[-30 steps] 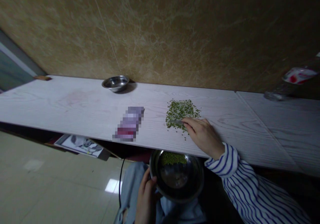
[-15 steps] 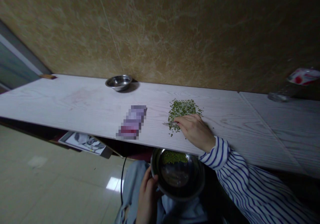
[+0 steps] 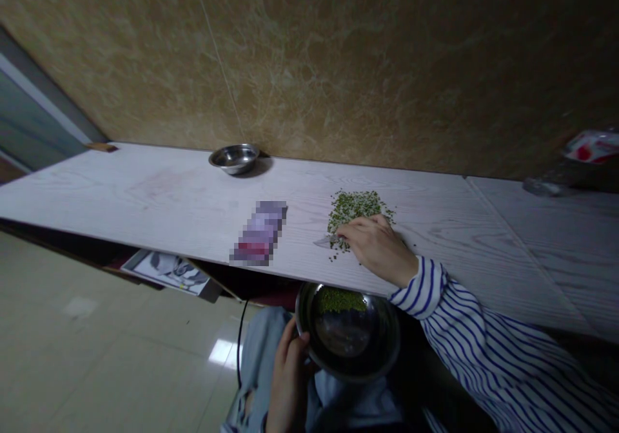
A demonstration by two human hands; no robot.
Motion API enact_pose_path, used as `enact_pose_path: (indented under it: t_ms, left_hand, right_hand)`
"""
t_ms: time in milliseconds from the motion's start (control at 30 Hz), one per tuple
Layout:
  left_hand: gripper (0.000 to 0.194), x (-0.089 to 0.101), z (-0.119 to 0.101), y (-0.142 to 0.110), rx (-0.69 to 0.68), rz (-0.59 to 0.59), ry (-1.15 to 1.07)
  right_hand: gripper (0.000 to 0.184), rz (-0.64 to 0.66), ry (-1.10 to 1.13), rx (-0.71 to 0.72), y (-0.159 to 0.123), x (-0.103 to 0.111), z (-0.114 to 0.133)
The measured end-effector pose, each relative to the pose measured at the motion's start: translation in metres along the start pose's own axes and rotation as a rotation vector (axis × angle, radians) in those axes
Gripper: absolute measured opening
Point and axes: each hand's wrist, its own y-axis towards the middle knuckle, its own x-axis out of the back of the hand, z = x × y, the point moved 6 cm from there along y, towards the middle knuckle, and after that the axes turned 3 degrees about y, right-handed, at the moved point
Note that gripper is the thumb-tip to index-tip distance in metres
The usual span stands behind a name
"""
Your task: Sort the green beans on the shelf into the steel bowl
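Small green grains, like mung beans point(image 3: 355, 204), lie spread in a patch on the pale wooden counter. My right hand point(image 3: 380, 246) is over the near side of this patch, its fingers pinched on a thin, greyish pointed piece point(image 3: 325, 241) that sticks out to the left; whether it is a blade or a plastic scrap I cannot tell. Below the counter's front edge, my left hand point(image 3: 291, 362) grips the left rim of a large metal bowl point(image 3: 348, 339) above my lap. More green grains point(image 3: 341, 300) are heaped at the bowl's far side.
A small metal bowl point(image 3: 235, 158) stands near the wall at the back. Left of the grains lies a blurred-out purple rectangular object point(image 3: 262, 232). A clear plastic bottle point(image 3: 549, 183) stands at the far right. An open drawer point(image 3: 169, 270) sticks out under the counter point(image 3: 145, 191).
My right hand has moved left and a little toward the near edge of the patch, bringing the thin piece past the grains' left side. My left hand keeps holding the bowl.
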Motion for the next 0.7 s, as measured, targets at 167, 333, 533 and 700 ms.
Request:
enact_pose_path:
  t_ms: [167, 333, 533, 700]
  left_hand:
    - [0.067, -0.004, -0.006, -0.005, 0.012, -0.019, 0.020]
    - [0.069, -0.008, -0.009, -0.009, -0.003, 0.005, 0.040]
    - [0.063, -0.011, -0.010, -0.011, -0.030, 0.024, 0.045]
    - [0.064, -0.012, -0.010, -0.013, -0.029, 0.017, 0.019]
  right_hand:
    - [0.026, -0.009, 0.041, 0.090, -0.016, 0.008, -0.001]
    - [0.023, -0.041, 0.038, 0.169, -0.034, 0.015, -0.004]
    - [0.023, -0.091, 0.042, 0.147, -0.040, 0.025, -0.006]
    - [0.024, -0.043, -0.018, 0.048, -0.021, 0.011, -0.007]
